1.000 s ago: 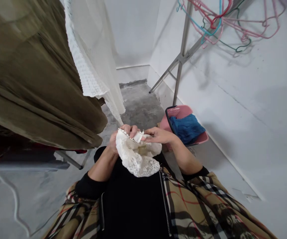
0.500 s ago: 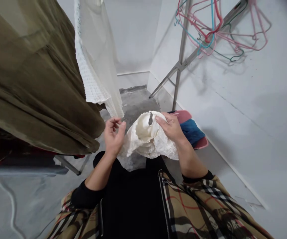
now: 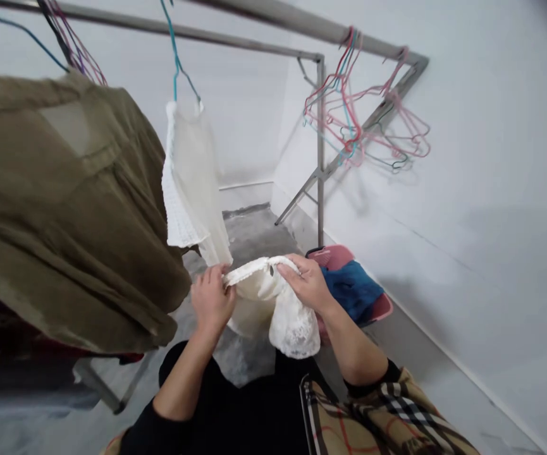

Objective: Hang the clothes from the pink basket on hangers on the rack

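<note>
Left hand (image 3: 212, 298) came over onto the lace top (image 3: 254, 297), pinching its edge alongside right hand (image 3: 307, 284); hanging white top (image 3: 192, 183) could snag it.

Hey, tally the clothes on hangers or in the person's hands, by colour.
Olive green: 1, olive garment
White: 2, white garment on a teal hanger, and white lace garment held by left hand and right hand
Total: 3
</note>
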`<state>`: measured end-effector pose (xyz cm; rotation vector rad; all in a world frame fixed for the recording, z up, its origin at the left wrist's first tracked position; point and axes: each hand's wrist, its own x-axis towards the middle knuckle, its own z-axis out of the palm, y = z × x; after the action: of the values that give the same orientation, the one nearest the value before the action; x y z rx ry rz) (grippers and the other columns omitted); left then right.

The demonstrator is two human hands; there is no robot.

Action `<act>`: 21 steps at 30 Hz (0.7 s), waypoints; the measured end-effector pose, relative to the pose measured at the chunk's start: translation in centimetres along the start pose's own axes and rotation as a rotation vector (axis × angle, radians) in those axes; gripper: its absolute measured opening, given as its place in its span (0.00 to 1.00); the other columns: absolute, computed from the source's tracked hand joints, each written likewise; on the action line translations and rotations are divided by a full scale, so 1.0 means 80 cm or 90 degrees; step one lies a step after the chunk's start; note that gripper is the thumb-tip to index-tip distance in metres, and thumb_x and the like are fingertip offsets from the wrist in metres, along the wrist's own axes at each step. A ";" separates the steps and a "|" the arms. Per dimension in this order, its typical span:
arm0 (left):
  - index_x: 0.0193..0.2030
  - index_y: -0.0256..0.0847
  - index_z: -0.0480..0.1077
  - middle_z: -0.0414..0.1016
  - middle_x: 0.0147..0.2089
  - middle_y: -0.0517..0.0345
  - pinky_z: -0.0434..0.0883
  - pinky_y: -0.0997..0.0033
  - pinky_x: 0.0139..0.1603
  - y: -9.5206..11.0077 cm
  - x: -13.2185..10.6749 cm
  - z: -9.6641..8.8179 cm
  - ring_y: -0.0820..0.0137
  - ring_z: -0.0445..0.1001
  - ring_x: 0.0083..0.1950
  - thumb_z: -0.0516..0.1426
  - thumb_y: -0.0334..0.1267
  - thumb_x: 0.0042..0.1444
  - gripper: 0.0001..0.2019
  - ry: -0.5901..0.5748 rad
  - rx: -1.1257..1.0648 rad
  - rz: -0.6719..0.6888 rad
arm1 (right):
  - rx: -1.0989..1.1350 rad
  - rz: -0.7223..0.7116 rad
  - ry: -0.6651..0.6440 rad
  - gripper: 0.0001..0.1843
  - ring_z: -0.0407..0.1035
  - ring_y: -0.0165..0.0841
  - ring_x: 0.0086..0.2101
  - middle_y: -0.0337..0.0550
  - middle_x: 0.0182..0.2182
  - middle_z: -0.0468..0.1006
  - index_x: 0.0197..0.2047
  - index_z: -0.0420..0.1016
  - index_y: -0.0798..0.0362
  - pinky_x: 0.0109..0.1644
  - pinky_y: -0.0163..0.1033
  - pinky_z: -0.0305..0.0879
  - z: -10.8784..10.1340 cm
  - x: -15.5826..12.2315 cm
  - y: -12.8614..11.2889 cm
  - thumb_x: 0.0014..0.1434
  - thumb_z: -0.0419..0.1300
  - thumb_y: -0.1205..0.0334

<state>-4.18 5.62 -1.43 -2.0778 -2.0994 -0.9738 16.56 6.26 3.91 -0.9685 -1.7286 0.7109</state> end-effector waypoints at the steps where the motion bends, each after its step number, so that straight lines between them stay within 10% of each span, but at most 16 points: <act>1: 0.50 0.41 0.71 0.77 0.45 0.51 0.65 0.59 0.43 -0.008 0.008 -0.004 0.54 0.71 0.45 0.56 0.32 0.52 0.17 0.009 0.019 -0.013 | -0.012 -0.003 -0.005 0.13 0.72 0.31 0.32 0.41 0.31 0.79 0.39 0.78 0.55 0.36 0.33 0.66 -0.004 0.000 0.002 0.63 0.57 0.55; 7: 0.39 0.40 0.74 0.76 0.42 0.48 0.66 0.61 0.45 -0.032 0.034 -0.032 0.57 0.72 0.44 0.57 0.40 0.50 0.11 0.209 -0.090 -0.051 | -0.106 0.009 -0.001 0.12 0.72 0.31 0.30 0.39 0.30 0.79 0.44 0.78 0.53 0.37 0.33 0.66 -0.024 -0.001 0.025 0.61 0.58 0.57; 16: 0.35 0.40 0.67 0.71 0.27 0.62 0.64 0.76 0.27 0.013 -0.017 -0.034 0.73 0.67 0.26 0.65 0.54 0.44 0.21 -0.351 -0.839 -0.359 | -0.237 -0.038 -0.098 0.13 0.69 0.29 0.29 0.40 0.30 0.77 0.44 0.78 0.52 0.34 0.34 0.64 -0.086 0.031 0.012 0.60 0.58 0.56; 21: 0.28 0.39 0.65 0.66 0.23 0.65 0.60 0.79 0.24 0.023 -0.018 -0.043 0.77 0.62 0.23 0.67 0.50 0.40 0.20 -0.361 -0.852 -0.379 | -0.500 -0.167 0.237 0.11 0.67 0.33 0.33 0.44 0.33 0.74 0.41 0.76 0.52 0.42 0.39 0.66 -0.160 0.136 -0.032 0.61 0.57 0.57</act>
<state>-3.73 2.64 1.47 -2.2765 -2.8157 -2.7564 25.87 14.64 15.45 -1.2544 -1.7578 -0.3499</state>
